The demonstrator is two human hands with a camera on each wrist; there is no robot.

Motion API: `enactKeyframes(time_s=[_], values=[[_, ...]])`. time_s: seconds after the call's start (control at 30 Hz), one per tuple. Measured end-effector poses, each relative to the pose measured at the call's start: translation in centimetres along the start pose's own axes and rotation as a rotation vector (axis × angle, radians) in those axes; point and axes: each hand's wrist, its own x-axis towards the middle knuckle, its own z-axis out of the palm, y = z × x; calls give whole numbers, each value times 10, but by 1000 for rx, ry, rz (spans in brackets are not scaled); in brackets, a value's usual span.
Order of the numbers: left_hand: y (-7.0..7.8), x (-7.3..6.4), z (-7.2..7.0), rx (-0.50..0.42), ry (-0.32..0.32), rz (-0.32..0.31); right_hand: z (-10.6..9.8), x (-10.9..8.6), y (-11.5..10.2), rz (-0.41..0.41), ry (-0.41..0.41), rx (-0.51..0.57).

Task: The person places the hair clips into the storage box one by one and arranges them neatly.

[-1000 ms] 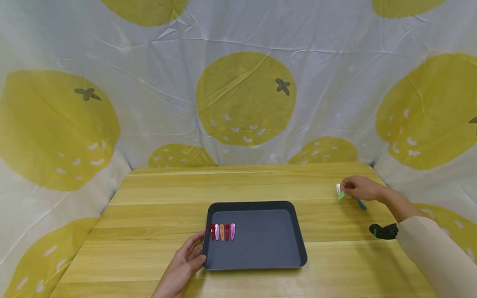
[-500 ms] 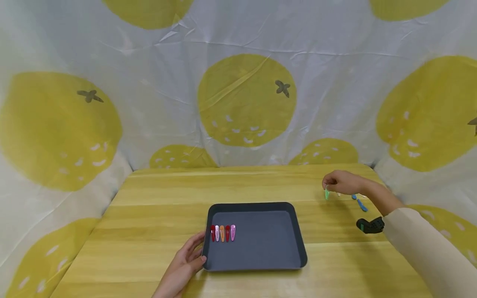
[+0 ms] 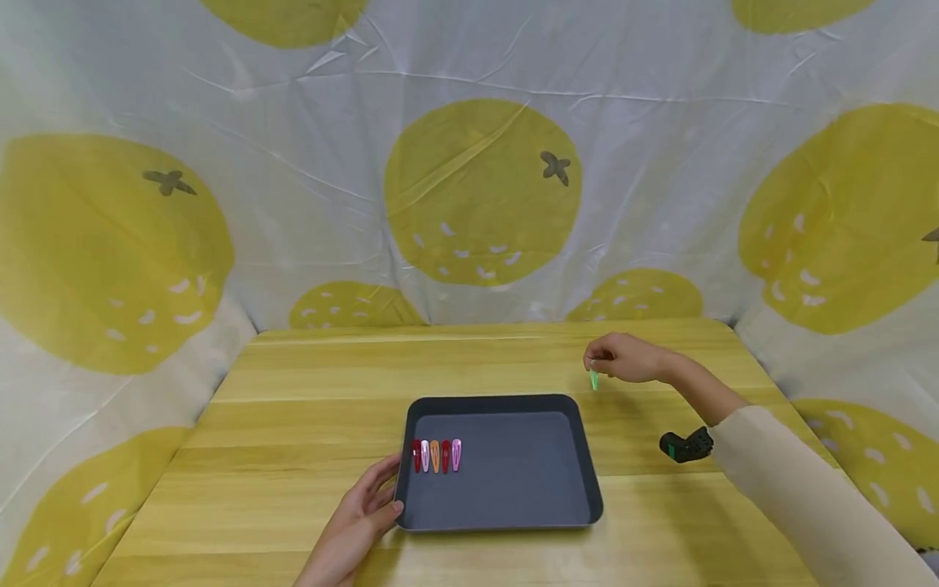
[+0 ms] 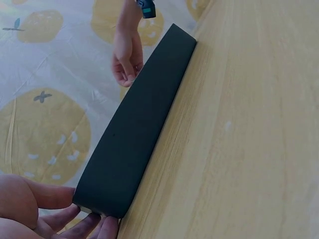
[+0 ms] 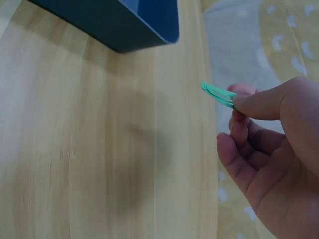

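My right hand (image 3: 627, 357) pinches a green hair clip (image 3: 594, 379) between thumb and fingers, held over the table behind the tray's right back corner. In the right wrist view the green clip (image 5: 219, 95) points away from the fingertips. My left hand (image 3: 359, 522) grips the left wall of a dark grey baking tray (image 3: 506, 530), thumb on one side and fingers on the other. Inside the tray, near its left wall, several hair clips stand in a neat row: red, pale pink, an orange clip (image 3: 435, 456), red, and a pink clip (image 3: 457, 455).
A wooden table (image 3: 323, 367) carries the tray. A black strapped device (image 3: 685, 446) sits at my right wrist. Behind the table hangs a curtain (image 3: 308, 196) printed with yellow fruit. My right forearm covers the spot where blue and white clips lay.
My right hand has lifted the green clip and carried it left toward the tray, leaving the blue and white clips behind. My left hand and the tray stay put.
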Motion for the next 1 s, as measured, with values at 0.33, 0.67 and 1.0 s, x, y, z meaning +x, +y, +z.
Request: enactKeyframes(time_s=[0.33,0.67,1.0], values=[[3,0,2,0,10,-8,9,21,-18,-88,-57,-28],[4,2,4,14,18,-5,22,37,-36,-105,-107,-11],[3,0,2,58,31,-10,43,61,-59,-151,-131,-62]])
